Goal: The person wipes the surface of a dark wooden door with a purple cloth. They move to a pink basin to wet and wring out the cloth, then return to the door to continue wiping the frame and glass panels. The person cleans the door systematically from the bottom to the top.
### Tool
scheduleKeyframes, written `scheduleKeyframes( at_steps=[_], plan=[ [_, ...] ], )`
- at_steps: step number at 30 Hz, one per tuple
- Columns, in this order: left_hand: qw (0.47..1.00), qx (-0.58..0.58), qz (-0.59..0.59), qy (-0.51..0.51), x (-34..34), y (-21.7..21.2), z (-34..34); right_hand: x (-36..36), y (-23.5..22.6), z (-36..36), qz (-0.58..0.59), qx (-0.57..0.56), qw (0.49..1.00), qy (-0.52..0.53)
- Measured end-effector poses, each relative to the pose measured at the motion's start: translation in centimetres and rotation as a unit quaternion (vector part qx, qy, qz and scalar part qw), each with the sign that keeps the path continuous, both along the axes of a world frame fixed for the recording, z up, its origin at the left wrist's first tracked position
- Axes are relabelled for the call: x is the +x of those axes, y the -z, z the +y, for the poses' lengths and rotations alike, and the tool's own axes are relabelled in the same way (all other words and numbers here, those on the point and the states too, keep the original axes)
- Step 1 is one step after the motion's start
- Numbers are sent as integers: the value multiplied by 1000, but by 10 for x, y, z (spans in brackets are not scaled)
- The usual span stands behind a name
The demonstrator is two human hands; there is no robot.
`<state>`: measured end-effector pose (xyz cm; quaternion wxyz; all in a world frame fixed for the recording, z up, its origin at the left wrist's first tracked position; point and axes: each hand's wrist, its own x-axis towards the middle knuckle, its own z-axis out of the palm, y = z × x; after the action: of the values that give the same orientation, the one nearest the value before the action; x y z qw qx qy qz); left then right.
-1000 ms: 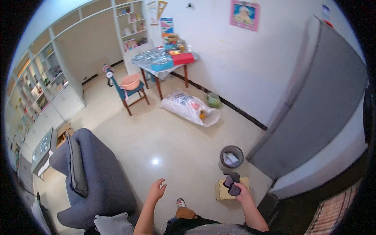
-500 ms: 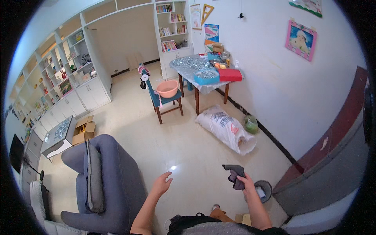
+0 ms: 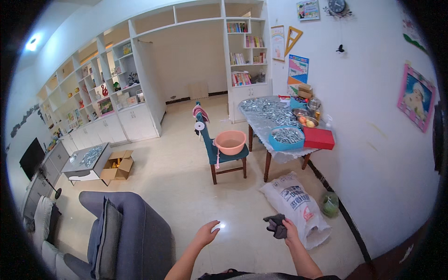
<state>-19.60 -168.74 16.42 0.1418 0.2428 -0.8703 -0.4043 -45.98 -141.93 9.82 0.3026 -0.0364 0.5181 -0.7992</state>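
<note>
My right hand (image 3: 291, 231) is closed on a crumpled dark grey cloth (image 3: 276, 226). The cloth hangs over the floor, just left of a white woven sack (image 3: 295, 203) lying on its side. Whether it is a rag or a pair of gloves, I cannot tell. My left hand (image 3: 206, 233) holds nothing; its thumb and fingers are apart above the pale floor. That hand is between the blue-grey sofa (image 3: 144, 228) and the cloth. Farther on, a pink basin (image 3: 230, 142) sits on a chair (image 3: 227, 157) with a teal seat.
Right of the chair is a table (image 3: 259, 116) spread with small silvery pieces, with a blue container (image 3: 285, 138) and a red box (image 3: 319, 138) at its near side. A green bag (image 3: 330, 205) lies by the wall. Far left, an open cardboard box (image 3: 117, 165) stands beside a low table (image 3: 86, 161).
My view has lifted and shifted forward, so the table, chair and sack look nearer. The bin by my right arm has left the view. The cloth stays in my right hand.
</note>
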Motion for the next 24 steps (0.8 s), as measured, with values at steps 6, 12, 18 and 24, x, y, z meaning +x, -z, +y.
scheduleKeyframes(
  at_steps=[6, 12, 18, 24],
  plan=[
    [998, -1, -21, -64, -54, 20, -111, -82, -16, -153, -13, -28, 996, -86],
    [997, -66, 24, -30, -166, 31, -246, -164, -46, -267, -14, -30, 995, -99],
    [996, -73, 53, 0, -286, -25, -331, -237, -90, -353, 2, -21, 993, -116],
    [998, 37, 28, 39, -408, -6, -399, -327, -82, -453, -13, -29, 973, -228]
  ],
)
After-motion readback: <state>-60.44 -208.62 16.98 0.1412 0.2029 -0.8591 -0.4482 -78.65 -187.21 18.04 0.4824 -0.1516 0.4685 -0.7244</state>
